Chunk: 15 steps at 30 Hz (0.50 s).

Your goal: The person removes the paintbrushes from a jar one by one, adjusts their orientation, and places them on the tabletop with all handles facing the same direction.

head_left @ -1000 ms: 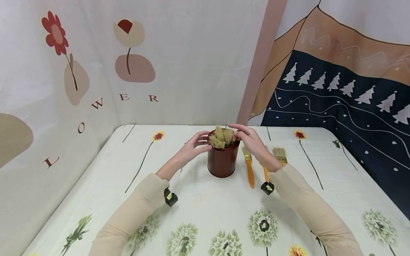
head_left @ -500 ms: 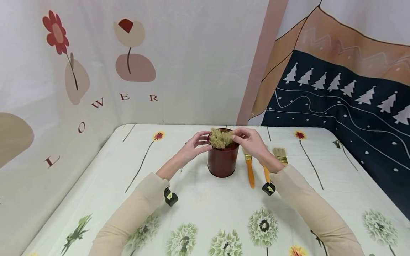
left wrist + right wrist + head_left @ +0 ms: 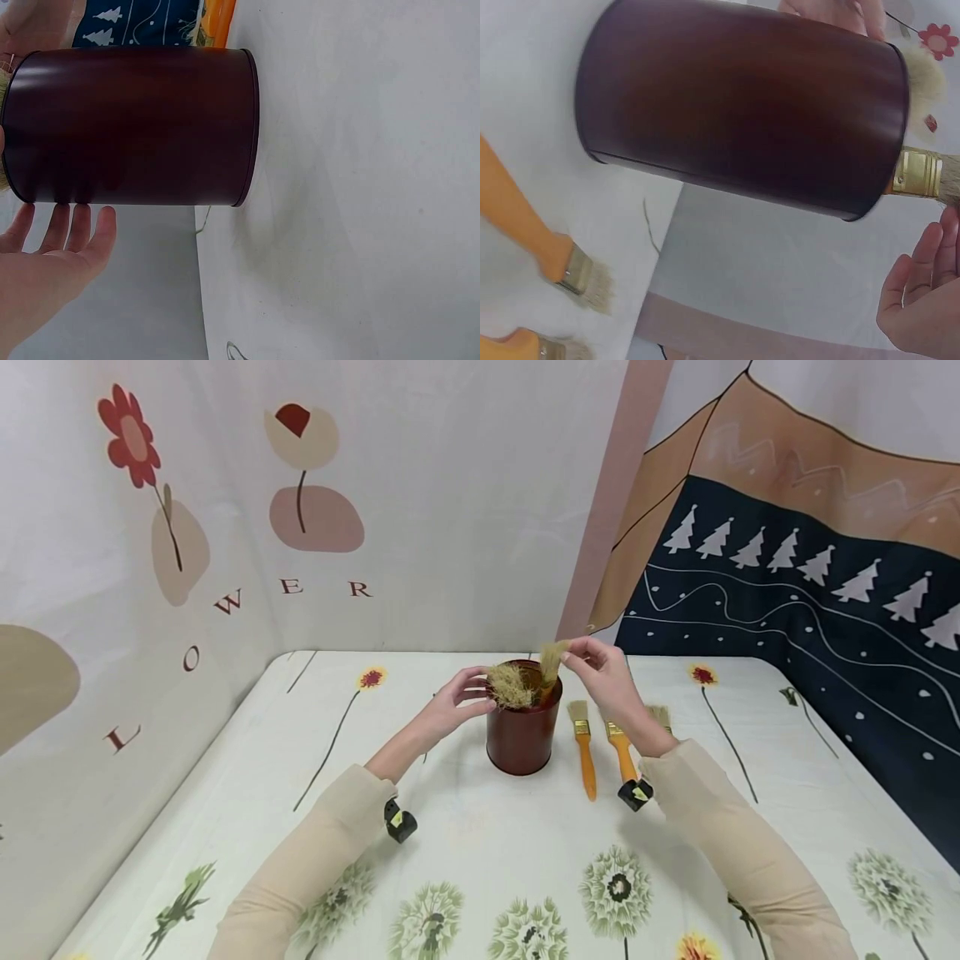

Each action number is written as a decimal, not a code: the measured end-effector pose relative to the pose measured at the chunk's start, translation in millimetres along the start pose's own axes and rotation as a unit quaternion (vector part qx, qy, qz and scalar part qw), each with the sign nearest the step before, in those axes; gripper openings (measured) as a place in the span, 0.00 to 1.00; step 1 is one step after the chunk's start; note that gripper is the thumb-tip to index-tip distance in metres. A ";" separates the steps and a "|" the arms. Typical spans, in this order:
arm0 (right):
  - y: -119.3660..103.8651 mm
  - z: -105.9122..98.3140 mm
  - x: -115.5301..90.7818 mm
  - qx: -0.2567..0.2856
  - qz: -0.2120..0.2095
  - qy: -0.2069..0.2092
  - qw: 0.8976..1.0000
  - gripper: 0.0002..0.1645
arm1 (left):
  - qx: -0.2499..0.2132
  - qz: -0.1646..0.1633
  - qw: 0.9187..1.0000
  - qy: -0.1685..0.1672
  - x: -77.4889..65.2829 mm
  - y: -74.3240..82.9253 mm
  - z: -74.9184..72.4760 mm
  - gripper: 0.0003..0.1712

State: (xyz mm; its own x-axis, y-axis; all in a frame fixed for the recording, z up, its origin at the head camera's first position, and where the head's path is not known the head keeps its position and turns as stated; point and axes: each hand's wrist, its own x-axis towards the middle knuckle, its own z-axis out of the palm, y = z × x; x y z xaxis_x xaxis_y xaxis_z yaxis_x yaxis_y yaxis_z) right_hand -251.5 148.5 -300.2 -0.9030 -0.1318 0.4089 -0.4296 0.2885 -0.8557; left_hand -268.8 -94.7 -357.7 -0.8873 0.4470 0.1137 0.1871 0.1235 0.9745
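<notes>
A dark red cylindrical can [image 3: 519, 740] stands upright on the table, holding a clump of paintbrushes with their pale bristles [image 3: 512, 687] upward. My left hand [image 3: 454, 700] cups the can's left side near the rim; in the left wrist view, the left hand's fingertips [image 3: 81, 211] meet its wall. At the right of the opening, my right hand [image 3: 606, 681] pinches one paintbrush [image 3: 552, 663] by its bristle end. That brush is partly raised, and its metal ferrule [image 3: 918, 172] shows just beyond the rim in the right wrist view. Its handle is mostly hidden inside the can.
Right of the can, an orange-handled paintbrush [image 3: 585, 758] lies on the flower-printed tablecloth [image 3: 480, 852]. A wider brush [image 3: 621, 750] lies beside it, and another brush [image 3: 659, 715] is partly covered by the right forearm. Printed cloth walls [image 3: 450, 527] rise behind the table.
My right hand has taken hold of one brush's bristles and drawn it up and to the right, apart from the clump. The left hand and the can have stayed in place.
</notes>
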 end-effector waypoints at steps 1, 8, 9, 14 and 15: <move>2.1 -1.6 1.7 0.006 -0.007 0.007 1.000 0.11 | 0.000 0.000 1.000 0.001 -0.1 0.3 0.1 0.31; -4.2 -11.9 6.6 0.046 -0.019 0.051 0.997 0.11 | 0.005 -0.008 1.000 0.003 -0.5 0.5 -0.4 0.32; -6.0 -13.3 7.0 0.051 -0.019 0.058 0.997 0.10 | 0.005 -0.010 1.000 0.003 -0.3 0.3 -0.6 0.33; -13.7 -20.4 8.7 0.071 -0.033 0.084 0.993 0.08 | -0.004 -0.016 1.000 -0.004 -0.3 1.8 -0.8 0.33; -15.0 -22.0 9.0 0.076 -0.036 0.089 0.992 0.07 | -0.006 -0.017 1.000 -0.005 -0.8 3.1 -0.6 0.33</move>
State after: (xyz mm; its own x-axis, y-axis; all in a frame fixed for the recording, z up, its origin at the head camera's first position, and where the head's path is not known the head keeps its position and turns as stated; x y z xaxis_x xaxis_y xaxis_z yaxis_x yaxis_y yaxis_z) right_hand -253.0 163.9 -276.7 -0.8602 0.0269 0.5093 -0.5016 0.1363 -0.8543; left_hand -267.7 -95.2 -354.7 -0.8885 0.4519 0.0790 0.1521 0.1276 0.9801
